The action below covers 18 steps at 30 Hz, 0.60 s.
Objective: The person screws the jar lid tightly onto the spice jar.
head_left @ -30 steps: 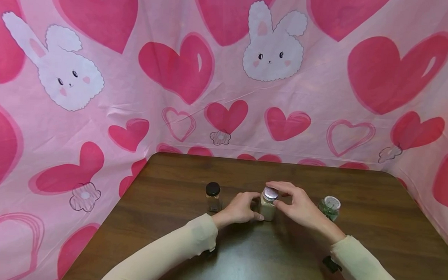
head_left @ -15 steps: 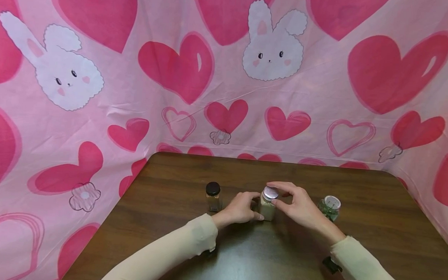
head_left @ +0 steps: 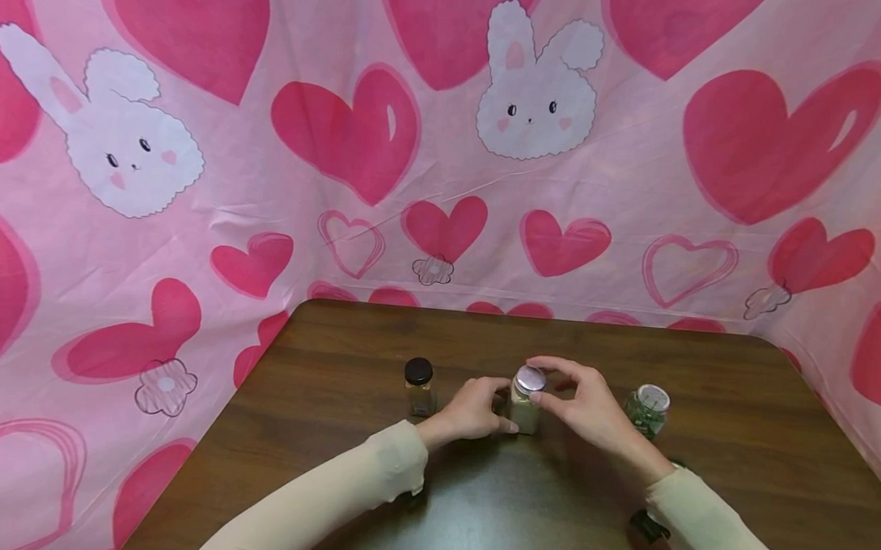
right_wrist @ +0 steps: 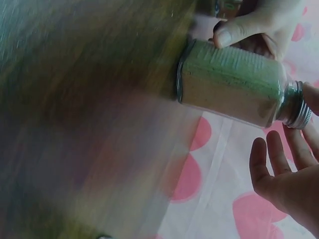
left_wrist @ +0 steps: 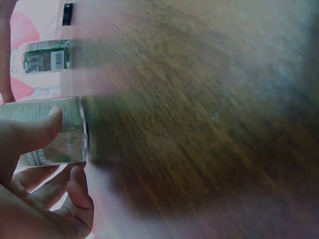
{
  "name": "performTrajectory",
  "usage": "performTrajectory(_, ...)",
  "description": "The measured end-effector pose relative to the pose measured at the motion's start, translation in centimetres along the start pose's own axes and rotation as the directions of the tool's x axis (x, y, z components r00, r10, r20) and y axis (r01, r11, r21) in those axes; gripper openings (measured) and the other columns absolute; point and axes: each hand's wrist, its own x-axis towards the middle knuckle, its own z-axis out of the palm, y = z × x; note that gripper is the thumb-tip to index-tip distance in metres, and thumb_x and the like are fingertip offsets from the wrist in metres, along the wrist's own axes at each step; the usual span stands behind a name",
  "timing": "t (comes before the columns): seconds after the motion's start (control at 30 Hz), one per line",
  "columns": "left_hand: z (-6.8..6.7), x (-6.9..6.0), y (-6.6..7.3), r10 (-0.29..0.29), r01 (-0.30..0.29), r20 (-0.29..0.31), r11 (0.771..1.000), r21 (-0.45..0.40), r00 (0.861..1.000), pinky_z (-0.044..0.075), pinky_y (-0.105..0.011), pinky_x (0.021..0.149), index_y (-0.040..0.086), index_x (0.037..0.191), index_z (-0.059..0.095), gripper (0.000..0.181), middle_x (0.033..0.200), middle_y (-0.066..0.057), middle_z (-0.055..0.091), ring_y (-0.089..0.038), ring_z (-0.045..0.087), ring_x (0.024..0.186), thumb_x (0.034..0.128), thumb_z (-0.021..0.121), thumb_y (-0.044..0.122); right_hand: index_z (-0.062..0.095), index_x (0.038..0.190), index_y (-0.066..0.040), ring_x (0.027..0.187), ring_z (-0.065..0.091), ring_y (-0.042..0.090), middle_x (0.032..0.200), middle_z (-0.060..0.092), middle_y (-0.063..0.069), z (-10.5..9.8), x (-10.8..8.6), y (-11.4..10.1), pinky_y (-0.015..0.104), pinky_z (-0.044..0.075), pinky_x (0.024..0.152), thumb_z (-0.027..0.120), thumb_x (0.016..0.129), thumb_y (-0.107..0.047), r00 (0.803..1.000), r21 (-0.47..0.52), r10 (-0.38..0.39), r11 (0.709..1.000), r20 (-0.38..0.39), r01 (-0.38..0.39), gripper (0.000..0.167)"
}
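Observation:
Near the table's middle stands an upright clear spice jar (head_left: 525, 414) with a silver lid (head_left: 530, 379). Its filling looks pale in the head view, and lettering covers its side. My left hand (head_left: 472, 407) holds the jar low on its left side; the left wrist view has the thumb (left_wrist: 42, 132) lying across the glass. With thumb and fingers, my right hand (head_left: 585, 400) grips the lid, which still sits on the jar. In the right wrist view the other fingers (right_wrist: 274, 154) extend free beside the lid (right_wrist: 299, 107).
A black-lidded jar (head_left: 419, 387) stands left of the left hand. Behind the right wrist is a jar of green flakes (head_left: 647, 410) with a pale lid. The brown table (head_left: 735, 399) meets a pink heart-patterned cloth (head_left: 633, 185) at its back and sides.
My right hand, with the lid in its fingers, has shifted very slightly left, and its forearm too. The left hand stays nearly still on the jar.

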Motion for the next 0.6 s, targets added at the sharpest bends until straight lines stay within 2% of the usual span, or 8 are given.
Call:
performTrajectory(0.2,-0.04,-0.03,-0.07,-0.003,0.003,0.008,1.0,-0.002,1.0,0.054,-0.034,0.095,0.006,0.135,0.068,0.058,0.124,-0.005,0.074,-0.018,0.068,0.114,0.083,0.093,0.015,0.07,0.132,-0.008,0.11,0.065,0.026,0.126,0.072,0.008,0.03,0.06,0.21,0.046,0.054,0.091,0.082,0.092,-0.009,1.0,0.085,-0.006,0.996,-0.003,0.007,0.042)
performTrajectory(0.43,0.01,0.13,-0.34,0.0,0.0,0.018,1.0,-0.01,1.0,0.054,-0.034,0.094,0.007,0.136,0.068,0.058,0.124,-0.004,0.074,-0.017,0.068,0.113,0.0836,0.092,0.015,0.068,0.136,-0.007,0.114,0.063,0.028,0.13,0.071,0.007,-0.26,0.35,0.58,0.049,0.054,0.091,0.082,0.092,-0.01,0.998,0.105,-0.019,0.994,0.06,0.013,0.045)
performTrajectory(0.6,0.01,0.2,-0.42,0.003,-0.003,0.021,1.0,-0.009,1.0,0.054,-0.035,0.094,0.006,0.136,0.067,0.059,0.124,-0.005,0.074,-0.018,0.069,0.113,0.0835,0.092,0.015,0.069,0.136,-0.011,0.115,0.064,0.027,0.131,0.07,0.005,-0.56,0.63,0.76,0.053,0.052,0.094,0.082,0.092,-0.011,0.996,0.102,-0.018,0.995,0.089,0.009,0.045)
